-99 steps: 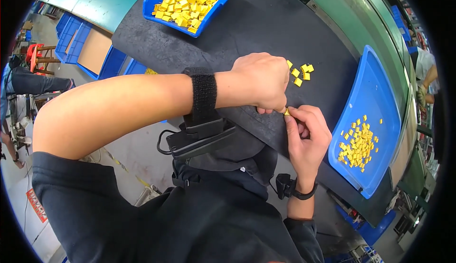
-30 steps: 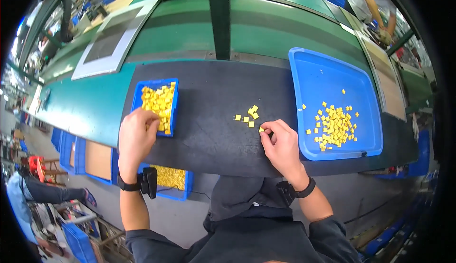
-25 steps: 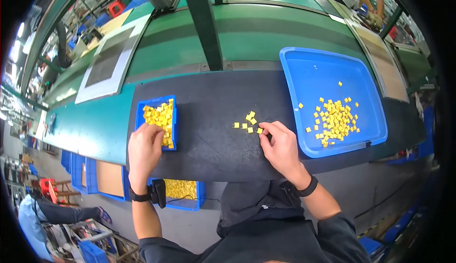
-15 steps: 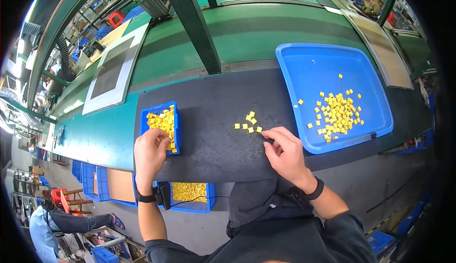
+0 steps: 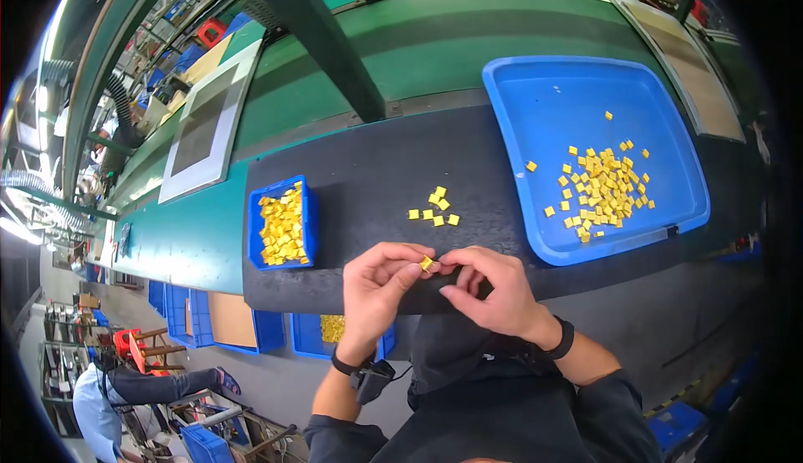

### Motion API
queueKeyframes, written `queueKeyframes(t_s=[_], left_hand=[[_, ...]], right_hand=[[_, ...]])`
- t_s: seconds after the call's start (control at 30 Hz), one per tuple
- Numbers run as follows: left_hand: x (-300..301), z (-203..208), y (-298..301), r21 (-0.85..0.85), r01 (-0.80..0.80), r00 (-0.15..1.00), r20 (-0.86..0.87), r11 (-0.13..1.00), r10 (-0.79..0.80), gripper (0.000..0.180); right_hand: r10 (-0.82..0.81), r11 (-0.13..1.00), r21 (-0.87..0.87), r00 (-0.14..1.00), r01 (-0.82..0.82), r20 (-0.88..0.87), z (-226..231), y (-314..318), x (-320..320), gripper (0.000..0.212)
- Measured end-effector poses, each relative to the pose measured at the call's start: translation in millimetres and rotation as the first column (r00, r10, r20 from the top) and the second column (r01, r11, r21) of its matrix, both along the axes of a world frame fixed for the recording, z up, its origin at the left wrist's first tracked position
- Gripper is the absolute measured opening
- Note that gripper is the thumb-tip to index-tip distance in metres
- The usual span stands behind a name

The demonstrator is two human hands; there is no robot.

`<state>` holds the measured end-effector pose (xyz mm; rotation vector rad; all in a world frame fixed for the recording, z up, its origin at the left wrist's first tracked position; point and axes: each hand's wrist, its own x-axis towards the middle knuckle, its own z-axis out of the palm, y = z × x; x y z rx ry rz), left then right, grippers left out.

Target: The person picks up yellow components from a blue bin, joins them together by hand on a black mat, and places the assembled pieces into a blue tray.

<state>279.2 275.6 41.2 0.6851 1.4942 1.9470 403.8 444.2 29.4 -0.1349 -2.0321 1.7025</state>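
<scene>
My left hand (image 5: 379,289) and my right hand (image 5: 485,289) meet over the near edge of a black mat (image 5: 368,170). Together their fingertips pinch one small yellow square part (image 5: 427,263). Just beyond the hands, several loose yellow parts (image 5: 434,208) lie on the mat. A small blue bin (image 5: 283,224) full of yellow parts sits to the left. To the right, a large blue tray (image 5: 544,103) holds a scattered pile of the same yellow parts (image 5: 604,194).
A green bench (image 5: 468,36) runs behind the mat, crossed by a dark green post (image 5: 318,32). A grey framed panel (image 5: 205,133) lies at the left. Blue bins (image 5: 251,333) with yellow parts sit under the table edge. Another person (image 5: 125,396) sits far below left.
My left hand has come away from the small blue bin and moved right to join my right hand. Both now pinch a yellow part at the mat's near edge.
</scene>
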Motion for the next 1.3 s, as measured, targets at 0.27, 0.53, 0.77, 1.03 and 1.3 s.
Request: queueKeyframes(t_s=[0.27,0.53,0.77,1.03,1.3], left_hand=[[31.3,-24.3,25.8,0.086,-0.051,0.975,0.219,0.995,0.031,0.015],[38.7,-17.3,18.1,-0.032,-0.126,0.986,0.109,0.992,0.129,0.021],[42.6,-12.9,23.0,-0.290,-0.202,0.978,-0.104,0.936,0.179,0.022],[35.5,-10.1,21.2,-0.438,-0.458,0.700,-0.714,0.774,0.010,0.009],[26.5,-16.6,10.4,-0.398,-0.509,0.593,-0.805,0.763,-0.024,0.017]], right_hand=[[-0.096,0.995,-0.038,0.994,0.095,-0.042,-18.8,7.8,7.8,0.030],[0.020,1.000,-0.011,1.000,-0.020,0.021,-14.8,14.8,7.4,0.026],[-0.033,0.996,-0.073,0.985,0.046,0.168,-7.5,9.7,4.0,0.019],[-0.143,0.966,0.231,0.984,0.115,0.105,-16.9,-0.7,-4.0,0.020],[-0.198,0.880,0.455,0.975,0.134,0.096,-12.2,-8.2,-8.4,0.024]])
